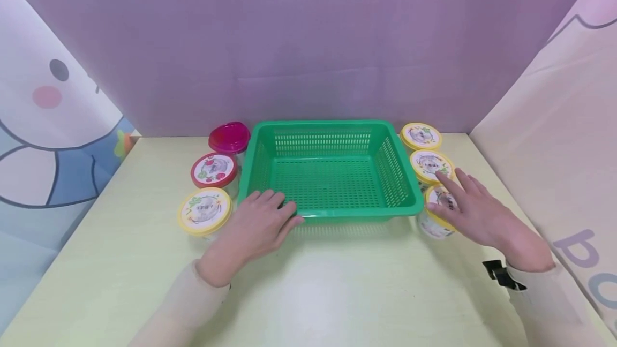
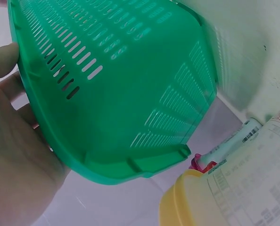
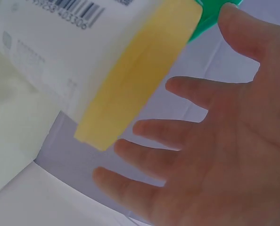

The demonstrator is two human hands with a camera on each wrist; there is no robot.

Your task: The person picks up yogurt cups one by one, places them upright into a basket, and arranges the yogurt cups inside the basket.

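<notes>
At the frame's centre, a rectangular green perforated plastic basket (image 1: 332,212) is sitting on the pale worktop (image 1: 318,288); the left hand (image 1: 257,225) is gripping its lower-left rim; the right hand (image 1: 476,213), released with fingers spread, is hovering beside a round, yellow-lidded pale plastic tub (image 1: 434,227) at right.

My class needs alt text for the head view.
A person's left hand touches the near rim of a green basket. Their right hand is spread by three yellow-lidded containers right of the basket; containers topped pink, red and yellow stand left.
</notes>
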